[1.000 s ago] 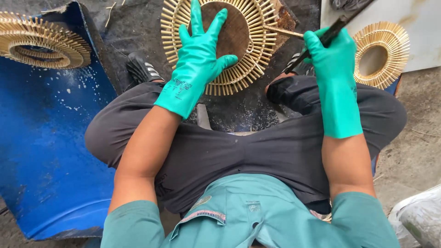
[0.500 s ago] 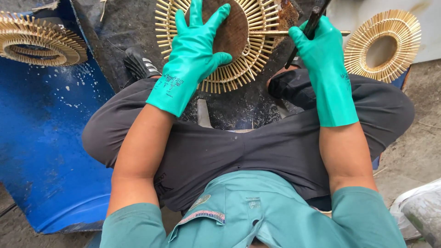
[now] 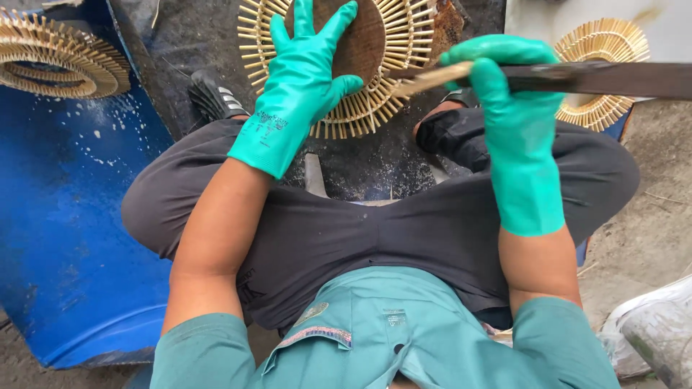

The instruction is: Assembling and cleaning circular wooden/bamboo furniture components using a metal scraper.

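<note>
Both my hands wear green rubber gloves. My left hand [image 3: 306,75] lies flat, fingers spread, on the brown wooden centre of a round sunburst piece of bamboo sticks [image 3: 404,43] that rests on a dark work surface [image 3: 360,166] between my knees. My right hand [image 3: 497,75] is closed around a long dark blade [image 3: 613,78], held level, its edge against a thin bamboo stick [image 3: 425,79] that points toward the sunburst's right rim.
A blue plastic barrel [image 3: 65,230] lies on the left with another sunburst piece [image 3: 50,61] on it. A third sunburst piece [image 3: 602,68] sits at upper right. A grey-white sack [image 3: 652,331] is at lower right. My crossed legs in dark trousers fill the middle.
My right hand has swung the blade from tilted up to level and shifted a little right. The view has moved closer. My left hand stays pressed on the wooden centre.
</note>
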